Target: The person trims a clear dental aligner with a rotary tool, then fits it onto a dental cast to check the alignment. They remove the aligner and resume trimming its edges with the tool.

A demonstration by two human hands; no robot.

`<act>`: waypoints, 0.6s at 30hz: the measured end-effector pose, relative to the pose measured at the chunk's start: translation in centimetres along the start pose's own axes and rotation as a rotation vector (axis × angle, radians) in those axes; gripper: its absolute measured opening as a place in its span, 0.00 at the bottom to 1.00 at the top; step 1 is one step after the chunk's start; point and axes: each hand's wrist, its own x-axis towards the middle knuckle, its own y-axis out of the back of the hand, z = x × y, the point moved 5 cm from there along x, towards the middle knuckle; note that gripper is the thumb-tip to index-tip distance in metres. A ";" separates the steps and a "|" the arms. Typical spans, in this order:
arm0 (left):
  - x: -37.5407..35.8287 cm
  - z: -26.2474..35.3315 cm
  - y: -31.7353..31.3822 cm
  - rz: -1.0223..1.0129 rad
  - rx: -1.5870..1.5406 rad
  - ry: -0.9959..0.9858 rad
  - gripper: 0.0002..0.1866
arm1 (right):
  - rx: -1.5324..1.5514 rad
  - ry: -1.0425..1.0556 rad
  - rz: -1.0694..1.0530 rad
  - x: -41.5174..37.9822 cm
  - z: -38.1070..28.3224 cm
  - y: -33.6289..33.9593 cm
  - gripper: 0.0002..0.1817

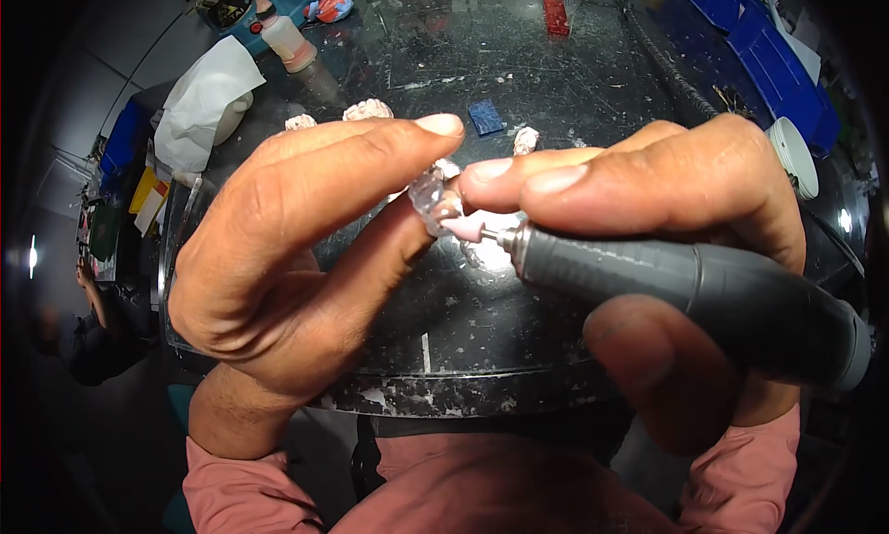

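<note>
Between the thumb and fingers of my left hand [287,228] is a small, shiny, translucent dental piece [428,197]. My right hand [676,177] is wrapped round a dark grey rotary handpiece [630,273], with the thumb underneath and the fingers along the top. A pink conical grinding stone [466,227] sits in its metal chuck, the tip right at the lower edge of the dental piece. The right fingertips come close beside the piece. Behind my hands, plaster tooth models [369,110] and a smaller plaster piece [526,140] lie on the black bench [417,80].
A blue square [485,118] lies on the bench beyond my hands. Farther back stand a bottle with pink liquid [289,47] and a red block [555,17]. White paper [206,103] is at left; blue trays [782,66] and a white tub [795,156] are at right. Another person [104,326] is far left.
</note>
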 end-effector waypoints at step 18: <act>-0.1 0.4 0.0 0.000 0.023 0.042 0.14 | -0.009 0.046 -0.070 0.6 0.5 0.6 0.24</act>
